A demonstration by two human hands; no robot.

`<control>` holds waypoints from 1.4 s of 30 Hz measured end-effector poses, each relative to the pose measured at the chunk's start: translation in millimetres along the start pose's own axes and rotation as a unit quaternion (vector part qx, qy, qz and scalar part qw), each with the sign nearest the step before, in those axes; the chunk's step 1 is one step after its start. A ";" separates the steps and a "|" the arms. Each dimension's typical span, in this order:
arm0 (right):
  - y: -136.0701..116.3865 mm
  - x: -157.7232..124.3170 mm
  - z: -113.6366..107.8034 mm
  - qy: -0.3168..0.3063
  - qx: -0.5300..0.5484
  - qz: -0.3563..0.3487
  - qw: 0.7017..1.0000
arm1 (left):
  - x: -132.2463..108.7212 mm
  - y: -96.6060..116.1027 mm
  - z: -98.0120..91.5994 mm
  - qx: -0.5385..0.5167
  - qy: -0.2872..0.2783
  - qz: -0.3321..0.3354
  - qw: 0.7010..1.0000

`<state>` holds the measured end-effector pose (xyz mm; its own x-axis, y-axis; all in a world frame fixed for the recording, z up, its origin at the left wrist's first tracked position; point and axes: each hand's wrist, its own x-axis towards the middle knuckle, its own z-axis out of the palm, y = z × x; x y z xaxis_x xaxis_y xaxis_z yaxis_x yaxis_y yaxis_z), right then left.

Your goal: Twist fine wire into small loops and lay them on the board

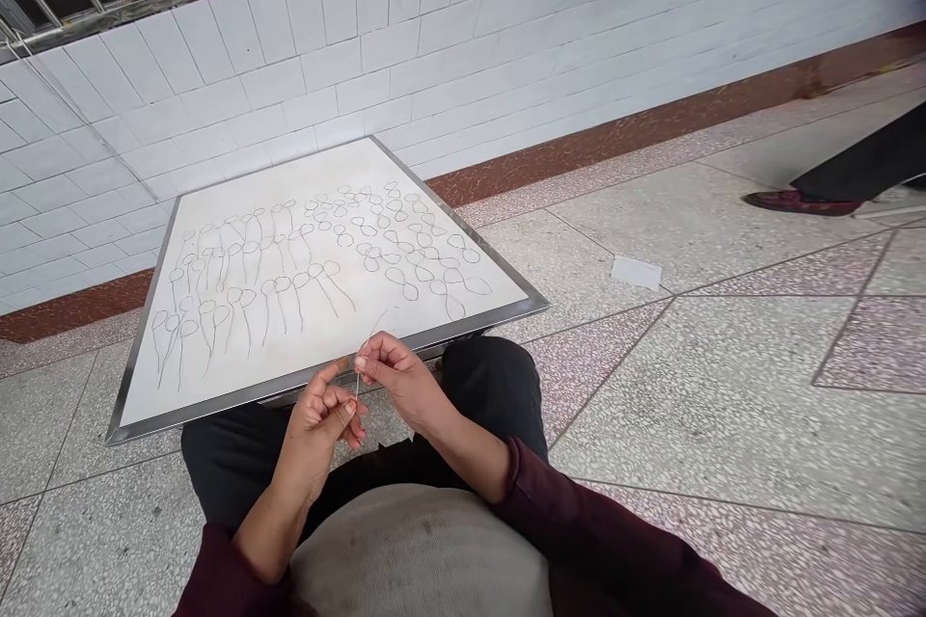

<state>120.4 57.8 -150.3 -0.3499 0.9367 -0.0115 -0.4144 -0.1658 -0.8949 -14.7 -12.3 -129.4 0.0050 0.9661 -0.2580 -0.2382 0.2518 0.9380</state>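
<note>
A white board point(238, 347) with a metal rim rests on my knees, tilted toward me. Rows of thin wire loops point(325, 251) lie on it: single loops with tails on the left, figure-eight shapes on the right. Just in front of the board's near edge, my left hand point(322, 415) and my right hand point(394, 376) pinch a fine wire strand point(366, 347) between them. Both hands have their fingers closed on it, and its free end curves up over the board.
A white tiled wall point(506, 39) with a brown skirting stands behind the board. Speckled floor tiles spread to the right. Another person's dark trouser leg and red shoe point(800, 202) are at the far right. A pale cushion or sack point(426, 549) lies in my lap.
</note>
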 end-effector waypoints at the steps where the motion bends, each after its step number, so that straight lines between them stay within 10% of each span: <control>1: -0.9 0.7 -1.2 0.011 -0.001 -0.002 1.000 | -1.0 -0.2 -0.8 -0.003 -0.003 -0.006 1.000; 8: -4.2 2.2 -5.6 0.026 -0.012 -0.002 1.000 | -5.8 -0.3 -7.3 -0.029 0.024 -0.026 0.999; 18: 2.2 -4.0 1.8 -0.129 0.028 0.027 0.991 | -6.5 -1.4 -6.1 -0.080 0.040 -0.022 0.996; 42: 14.3 -2.1 7.9 -0.083 0.061 0.016 0.995 | -4.5 -1.1 -4.2 -0.006 0.086 0.038 0.996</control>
<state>108.6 51.1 -159.6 -0.4950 0.8678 0.0431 -0.4951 -0.2410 -0.8347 -18.6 -17.2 -130.2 -0.1798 0.9583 -0.2223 -0.2426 0.1758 0.9541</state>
